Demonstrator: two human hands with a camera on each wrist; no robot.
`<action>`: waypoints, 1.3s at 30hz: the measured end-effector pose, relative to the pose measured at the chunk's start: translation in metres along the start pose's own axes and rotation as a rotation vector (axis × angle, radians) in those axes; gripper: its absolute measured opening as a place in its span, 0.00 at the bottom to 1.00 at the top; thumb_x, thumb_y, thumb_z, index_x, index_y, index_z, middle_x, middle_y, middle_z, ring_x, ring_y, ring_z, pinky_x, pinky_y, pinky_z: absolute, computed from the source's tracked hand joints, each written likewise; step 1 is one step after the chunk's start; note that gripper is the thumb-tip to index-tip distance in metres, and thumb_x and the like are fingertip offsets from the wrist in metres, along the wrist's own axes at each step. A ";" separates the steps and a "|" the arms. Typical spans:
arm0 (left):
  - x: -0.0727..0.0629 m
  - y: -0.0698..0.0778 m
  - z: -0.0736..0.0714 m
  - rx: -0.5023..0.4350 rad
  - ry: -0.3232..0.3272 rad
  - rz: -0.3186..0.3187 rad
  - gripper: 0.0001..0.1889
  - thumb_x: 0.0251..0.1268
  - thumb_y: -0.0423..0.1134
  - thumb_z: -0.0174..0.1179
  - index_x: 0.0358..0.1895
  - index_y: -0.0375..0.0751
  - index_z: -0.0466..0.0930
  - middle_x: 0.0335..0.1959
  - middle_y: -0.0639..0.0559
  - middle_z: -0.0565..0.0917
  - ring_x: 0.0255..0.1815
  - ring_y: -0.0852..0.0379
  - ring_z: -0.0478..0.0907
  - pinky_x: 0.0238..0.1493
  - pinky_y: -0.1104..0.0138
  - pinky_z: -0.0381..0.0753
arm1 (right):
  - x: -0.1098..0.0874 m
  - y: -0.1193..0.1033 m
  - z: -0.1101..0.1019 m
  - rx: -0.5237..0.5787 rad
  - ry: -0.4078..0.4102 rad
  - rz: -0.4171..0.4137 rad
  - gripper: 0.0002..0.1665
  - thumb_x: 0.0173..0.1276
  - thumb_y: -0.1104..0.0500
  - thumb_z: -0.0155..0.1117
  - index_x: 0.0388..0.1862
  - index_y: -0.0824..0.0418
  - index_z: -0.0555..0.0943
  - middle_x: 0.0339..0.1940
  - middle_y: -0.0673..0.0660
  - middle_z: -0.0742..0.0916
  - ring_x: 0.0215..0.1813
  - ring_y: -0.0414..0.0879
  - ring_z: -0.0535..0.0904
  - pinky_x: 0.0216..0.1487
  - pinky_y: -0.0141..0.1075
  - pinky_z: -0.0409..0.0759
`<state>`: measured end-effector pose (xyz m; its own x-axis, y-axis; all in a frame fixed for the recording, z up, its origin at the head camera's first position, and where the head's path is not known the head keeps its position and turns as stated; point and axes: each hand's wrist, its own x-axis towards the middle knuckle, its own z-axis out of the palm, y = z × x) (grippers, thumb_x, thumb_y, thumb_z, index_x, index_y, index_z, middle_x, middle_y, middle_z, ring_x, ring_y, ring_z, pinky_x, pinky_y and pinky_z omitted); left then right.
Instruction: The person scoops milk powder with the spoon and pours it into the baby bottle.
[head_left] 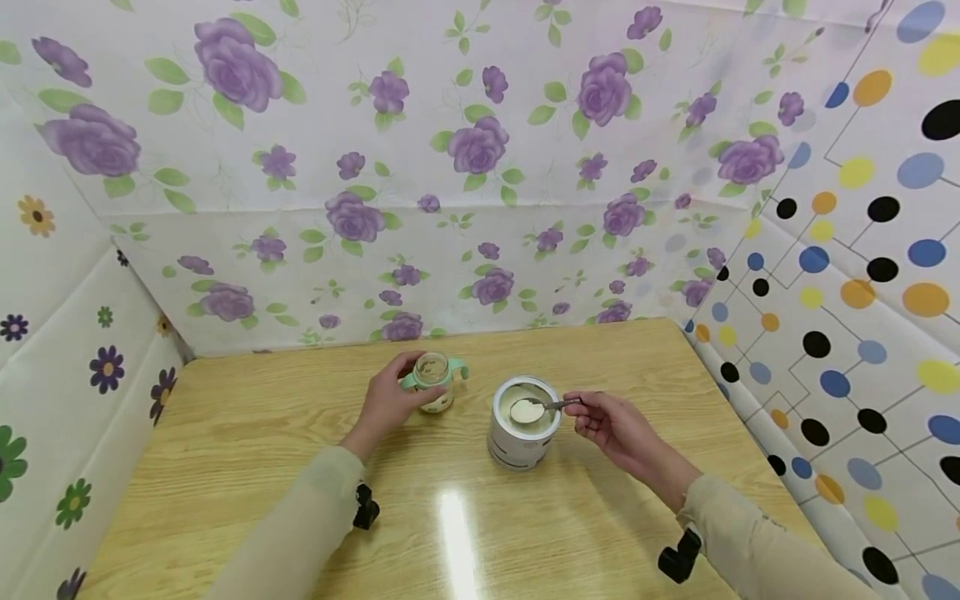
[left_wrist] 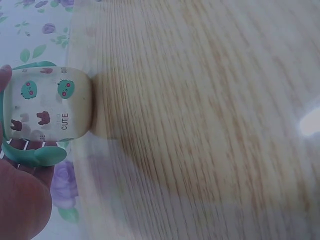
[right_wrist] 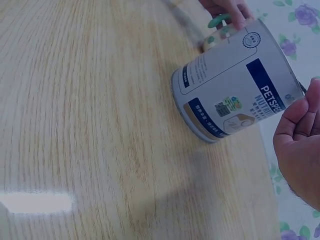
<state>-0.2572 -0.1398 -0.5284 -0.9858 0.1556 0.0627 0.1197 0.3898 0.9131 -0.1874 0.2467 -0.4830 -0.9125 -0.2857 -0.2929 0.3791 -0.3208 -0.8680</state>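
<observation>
One open tin [head_left: 519,450] stands in the way between the right hand [head_left: 618,425] and the one bottle [left_wrist: 52,105]. That hand pinches one spoon [head_left: 551,406], its powder [head_left: 527,411] (a single heap) at the tin's mouth; the left hand [head_left: 390,396] grips the bottle, which has two green handles [head_left: 457,366]. Beneath both grips lies one wooden table [head_left: 270,417]; beyond, flowered cloth [head_left: 420,250].

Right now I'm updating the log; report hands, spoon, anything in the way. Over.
Left fingers holding green-handled bottle. Right fingers pinching spoon, bearing pale powder, at opening of can. Possible obstacle: can's rim, bottle side.
</observation>
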 end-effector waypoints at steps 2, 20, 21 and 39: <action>0.000 0.000 0.000 0.001 0.003 0.005 0.39 0.62 0.47 0.81 0.75 0.47 0.75 0.68 0.45 0.81 0.69 0.44 0.76 0.72 0.43 0.76 | 0.001 0.000 0.000 0.005 0.001 0.000 0.20 0.91 0.59 0.45 0.56 0.64 0.86 0.40 0.52 0.92 0.39 0.38 0.85 0.49 0.32 0.86; -0.001 0.001 -0.004 -0.003 -0.010 0.008 0.38 0.63 0.45 0.80 0.75 0.48 0.74 0.69 0.44 0.80 0.71 0.44 0.75 0.72 0.43 0.75 | 0.012 -0.044 0.026 0.108 -0.082 -0.032 0.23 0.92 0.58 0.43 0.52 0.62 0.87 0.38 0.52 0.92 0.38 0.39 0.85 0.46 0.32 0.85; -0.001 0.001 -0.004 -0.003 -0.011 0.008 0.38 0.63 0.45 0.80 0.75 0.48 0.74 0.69 0.44 0.80 0.71 0.44 0.75 0.72 0.43 0.75 | 0.015 -0.048 0.030 0.106 -0.083 -0.035 0.23 0.91 0.58 0.44 0.51 0.63 0.88 0.38 0.52 0.92 0.38 0.39 0.85 0.46 0.31 0.85; 0.001 -0.003 0.000 0.012 -0.005 0.002 0.37 0.62 0.46 0.81 0.73 0.49 0.76 0.67 0.46 0.82 0.68 0.45 0.77 0.72 0.44 0.76 | 0.074 -0.079 0.100 -0.111 -0.160 -0.048 0.19 0.90 0.57 0.48 0.63 0.68 0.80 0.40 0.52 0.91 0.39 0.40 0.83 0.47 0.31 0.84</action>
<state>-0.2587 -0.1409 -0.5307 -0.9851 0.1604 0.0622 0.1226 0.4006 0.9080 -0.2697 0.1607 -0.3964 -0.8895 -0.4155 -0.1903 0.3085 -0.2385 -0.9209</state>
